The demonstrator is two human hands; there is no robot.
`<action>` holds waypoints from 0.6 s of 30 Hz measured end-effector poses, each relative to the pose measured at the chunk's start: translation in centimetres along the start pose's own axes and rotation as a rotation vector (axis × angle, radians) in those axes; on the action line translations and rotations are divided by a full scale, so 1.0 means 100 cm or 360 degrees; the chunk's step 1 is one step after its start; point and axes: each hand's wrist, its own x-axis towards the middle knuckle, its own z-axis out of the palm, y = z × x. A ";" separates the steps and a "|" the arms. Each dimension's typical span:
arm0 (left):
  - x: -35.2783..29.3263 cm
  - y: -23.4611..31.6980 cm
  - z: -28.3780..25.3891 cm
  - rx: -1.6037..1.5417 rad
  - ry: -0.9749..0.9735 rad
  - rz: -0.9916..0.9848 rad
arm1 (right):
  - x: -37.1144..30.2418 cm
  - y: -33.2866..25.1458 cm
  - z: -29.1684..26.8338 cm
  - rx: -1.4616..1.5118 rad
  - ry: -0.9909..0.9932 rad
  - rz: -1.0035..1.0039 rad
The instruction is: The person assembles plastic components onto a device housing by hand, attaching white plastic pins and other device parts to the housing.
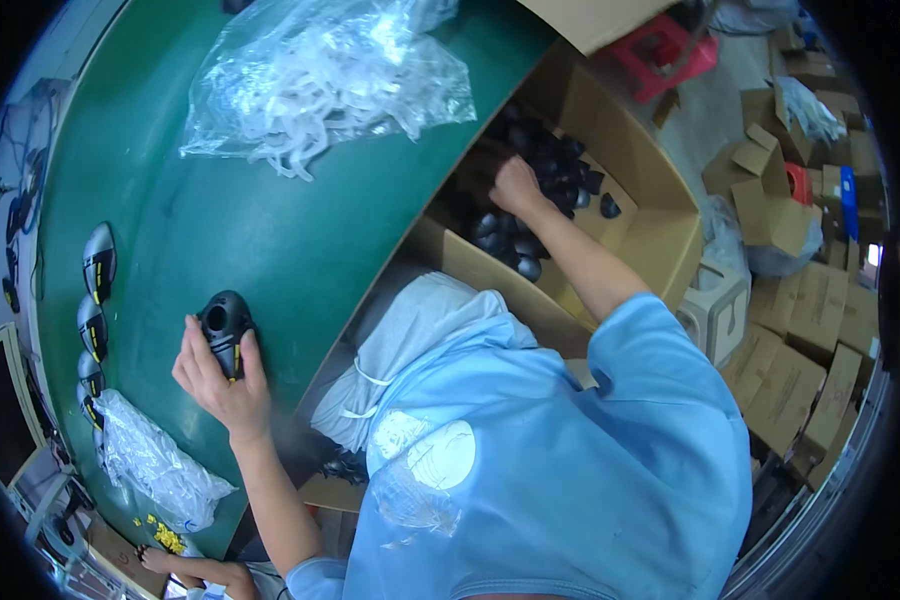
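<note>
On the green table (300, 235), my left hand (220, 385) has its thumb and fingers closed round a black plastic housing (226, 318). The housing has a round hole near its far end and a small yellow mark low on its side. My right arm stretches out to the right, and my right hand (516, 186) is down inside an open cardboard box (660, 205) beside the table. Loose black curved plastic pieces (555, 165) lie in that box around the hand. Shadow and the pieces hide the right fingertips, so any grip there does not show.
A clear bag of white plastic loops (340, 95) lies at the table's far side. Black-and-silver housings (98, 265) line the left edge, near another clear bag (160, 460) and small yellow parts (167, 537). Another person's hand (157, 560) is lower left. Cardboard boxes (785, 390) stand at right.
</note>
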 end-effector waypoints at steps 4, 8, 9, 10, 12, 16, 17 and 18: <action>-0.006 0.001 -0.003 -0.0015 -0.0023 0.0033 | 0.048 -0.008 0.011 -0.0014 -0.0438 0.0138; -0.006 0.010 0.002 -0.0074 0.0030 0.0009 | 0.040 0.024 0.036 -0.0028 -0.0394 0.0346; -0.008 0.011 0.001 -0.0085 0.0012 0.0012 | 0.039 0.022 0.034 -0.0087 -0.0379 0.0310; -0.006 0.011 0.002 -0.0107 -0.0016 0.0027 | 0.037 0.022 0.031 -0.0147 -0.0366 0.0293; -0.003 0.011 0.002 -0.0118 0.0001 0.0010 | 0.035 0.021 0.024 -0.0207 -0.0371 0.0259; -0.006 0.008 -0.003 -0.0115 -0.0020 -0.0061 | -0.010 0.010 -0.061 0.0441 0.0243 0.0550; -0.004 0.007 -0.006 -0.0111 -0.0017 -0.0034 | -0.022 -0.032 -0.103 0.0807 0.0721 0.0429; 0.006 0.008 -0.002 -0.0152 -0.0007 0.0002 | -0.042 0.011 -0.110 0.0807 0.1016 -0.0045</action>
